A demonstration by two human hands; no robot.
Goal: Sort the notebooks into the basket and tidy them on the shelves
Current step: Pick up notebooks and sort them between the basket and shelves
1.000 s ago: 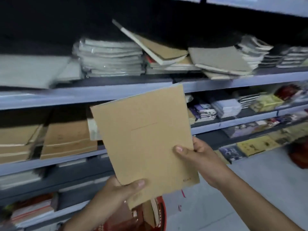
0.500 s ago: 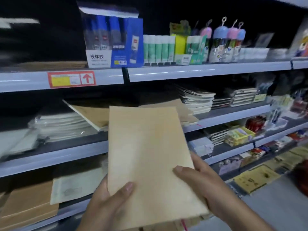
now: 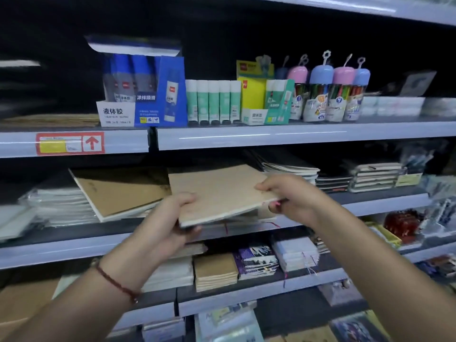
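head view: the kraft notebook (image 3: 217,191) lies nearly flat at the middle shelf (image 3: 370,206), its long axis running away from the person into the shelf, near edge tipped slightly down to the left. its cover is matte tan card, rectangular, with a pale page edge showing along the front. the left hand (image 3: 170,218) grips the near left corner, fingers curled over the top. the right hand (image 3: 288,196) pinches the near right corner, fingers on the cover. the hands are apart, one at each corner. just left, a darker brown notebook (image 3: 121,191) leans tilted on a stack of plastic-wrapped pads (image 3: 59,206). a thin red cord bracelet (image 3: 116,283) circles the left wrist.
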